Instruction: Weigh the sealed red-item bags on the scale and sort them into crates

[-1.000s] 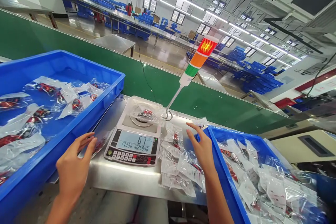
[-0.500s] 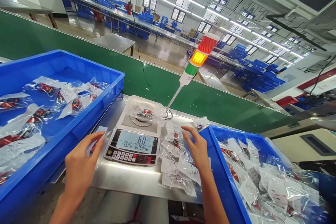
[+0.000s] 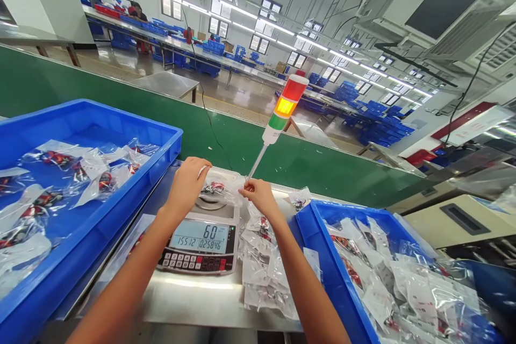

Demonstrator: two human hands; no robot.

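A clear plastic bag (image 3: 215, 191) with a red-and-black item inside lies over the round metal pan of a white digital counting scale (image 3: 197, 244), seen on my remote head-camera feed. The right hand (image 3: 258, 196) pinches the bag's near corner, thumb and fingertips pressed together. The left hand (image 3: 187, 185) curls over the bag's far left side, its fingertips hidden behind the knuckles, so I cannot tell whether it grips the plastic. The scale's display shows 60 on its top line.

The scale stands on a stainless-steel counter (image 3: 193, 301). Just right of it, a loose pile of sealed, white-labelled bags (image 3: 258, 274) lies on the steel beside a blue plastic crate (image 3: 328, 269) filled with similar bags. A second blue plastic crate (image 3: 133, 117) on the left holds clear bags with red-and-black contents.

Behind the scale, a red, amber and green stack light (image 3: 284, 107) rises on a thin pole, its amber segment lit, in front of a green conveyor side panel (image 3: 322, 169). Far off, a long workbench (image 3: 173, 40) lined with blue crates runs down the hall, with people at work along it.
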